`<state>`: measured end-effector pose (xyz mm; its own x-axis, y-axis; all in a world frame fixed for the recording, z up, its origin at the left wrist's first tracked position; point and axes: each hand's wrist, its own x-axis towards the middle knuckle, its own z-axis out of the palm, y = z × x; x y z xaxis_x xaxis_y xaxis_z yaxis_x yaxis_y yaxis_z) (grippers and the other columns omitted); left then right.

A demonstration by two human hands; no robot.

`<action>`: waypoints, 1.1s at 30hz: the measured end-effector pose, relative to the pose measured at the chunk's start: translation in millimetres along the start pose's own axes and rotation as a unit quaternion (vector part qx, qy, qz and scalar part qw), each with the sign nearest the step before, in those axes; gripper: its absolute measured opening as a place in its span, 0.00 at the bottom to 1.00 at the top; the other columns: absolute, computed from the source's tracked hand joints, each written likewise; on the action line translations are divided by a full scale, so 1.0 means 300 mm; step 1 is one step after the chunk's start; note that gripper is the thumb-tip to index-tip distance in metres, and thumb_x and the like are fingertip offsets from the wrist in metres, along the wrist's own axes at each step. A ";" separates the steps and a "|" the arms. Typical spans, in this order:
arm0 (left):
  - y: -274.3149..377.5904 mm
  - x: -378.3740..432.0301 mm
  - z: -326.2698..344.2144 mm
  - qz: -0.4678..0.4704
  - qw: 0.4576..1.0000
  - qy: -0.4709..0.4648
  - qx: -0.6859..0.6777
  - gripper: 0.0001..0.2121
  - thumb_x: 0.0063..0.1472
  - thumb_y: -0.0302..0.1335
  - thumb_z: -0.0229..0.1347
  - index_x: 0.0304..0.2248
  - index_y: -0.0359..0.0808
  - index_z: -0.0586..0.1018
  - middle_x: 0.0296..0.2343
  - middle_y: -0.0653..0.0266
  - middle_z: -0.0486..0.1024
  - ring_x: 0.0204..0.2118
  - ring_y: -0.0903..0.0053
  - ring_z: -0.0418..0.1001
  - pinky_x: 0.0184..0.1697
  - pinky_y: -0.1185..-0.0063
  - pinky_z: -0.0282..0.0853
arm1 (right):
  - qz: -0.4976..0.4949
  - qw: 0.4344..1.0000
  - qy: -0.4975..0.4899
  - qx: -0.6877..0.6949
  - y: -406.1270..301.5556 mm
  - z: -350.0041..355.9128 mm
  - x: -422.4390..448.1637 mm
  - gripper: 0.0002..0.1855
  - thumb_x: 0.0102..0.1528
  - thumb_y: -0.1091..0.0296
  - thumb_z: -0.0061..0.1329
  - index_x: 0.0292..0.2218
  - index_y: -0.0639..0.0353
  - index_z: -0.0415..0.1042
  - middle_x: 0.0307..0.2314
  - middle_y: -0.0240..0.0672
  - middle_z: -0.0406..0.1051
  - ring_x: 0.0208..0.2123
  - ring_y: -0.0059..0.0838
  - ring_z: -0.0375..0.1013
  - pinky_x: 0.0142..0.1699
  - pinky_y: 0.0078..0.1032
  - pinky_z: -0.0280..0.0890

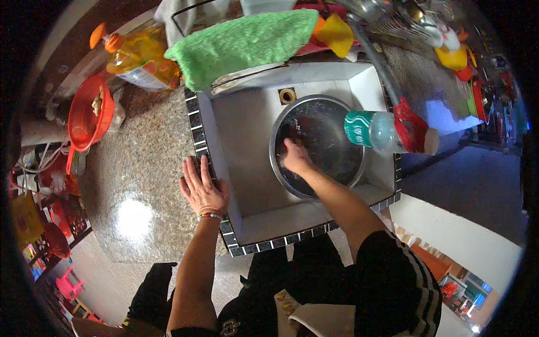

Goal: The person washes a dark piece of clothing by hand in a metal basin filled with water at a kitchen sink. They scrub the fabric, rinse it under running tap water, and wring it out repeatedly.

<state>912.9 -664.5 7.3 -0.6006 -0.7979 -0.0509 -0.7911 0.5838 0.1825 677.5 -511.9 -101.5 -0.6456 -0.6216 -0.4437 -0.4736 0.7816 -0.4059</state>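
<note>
A round metal basin (362, 164) sits in the right part of a white-tiled sink (248, 168), and water seems to be in it. My right hand (296, 158) reaches into the basin at its left side; its fingers are partly hidden, so what it may hold cannot be told. Flat on the sink's dark tiled left edge and the stone counter (147, 168) rests my left hand (204, 189), fingers spread, holding nothing. A plastic bottle with a green label (374, 129) hangs over the basin's right side, joined by red material (408, 126) to a grey hose (379, 63).
Behind the sink a green cloth (244, 46) hangs over a wire rack. An orange-capped pump bottle of yellow liquid (143, 63) and a red plastic strainer (86, 122) stand at the left. Beside the sink's back edge is a yellow cloth (337, 36). A drain (287, 96) lies behind the basin.
</note>
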 end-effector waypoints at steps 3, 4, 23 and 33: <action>0.001 -0.008 0.012 -0.002 1.000 0.008 0.017 0.38 0.48 0.34 0.52 0.61 0.47 0.56 0.61 0.55 0.48 0.66 0.62 0.42 0.64 0.59 0.35 | -0.173 0.981 0.084 0.039 0.010 0.043 0.075 0.14 0.49 0.72 0.46 0.40 0.57 0.69 0.46 0.48 0.65 0.49 0.51 0.64 0.53 0.41 0.62; -0.003 -0.008 0.014 -0.002 1.000 0.015 0.023 0.37 0.48 0.34 0.52 0.61 0.47 0.56 0.61 0.55 0.49 0.66 0.62 0.42 0.64 0.59 0.35 | -0.206 0.972 0.109 -0.015 0.018 0.013 0.102 0.13 0.48 0.71 0.47 0.39 0.54 0.71 0.45 0.44 0.66 0.48 0.48 0.65 0.52 0.41 0.62; 0.040 -0.030 0.052 -0.008 0.997 0.046 0.062 0.38 0.46 0.34 0.54 0.60 0.49 0.58 0.61 0.56 0.50 0.65 0.62 0.45 0.63 0.58 0.39 | -0.134 0.951 -0.026 -0.278 0.611 -0.191 -0.415 0.17 0.55 0.61 0.43 0.42 0.61 0.72 0.45 0.43 0.69 0.50 0.44 0.65 0.50 0.49 0.60; 0.542 -0.169 0.242 -0.104 0.746 -0.322 -0.574 0.32 0.55 0.32 0.61 0.58 0.42 0.61 0.58 0.59 0.57 0.58 0.66 0.60 0.54 0.61 0.61 | -0.051 0.971 -0.074 0.222 0.449 -0.232 -0.118 0.14 0.50 0.66 0.48 0.38 0.61 0.72 0.34 0.49 0.73 0.38 0.48 0.73 0.43 0.37 0.67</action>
<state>806.2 -518.2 -31.7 -0.7021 -0.4003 -0.5889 -0.4765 -0.3503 0.8063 594.8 -380.9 -85.0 -0.5006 -0.7212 -0.4789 -0.2049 0.6362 -0.7438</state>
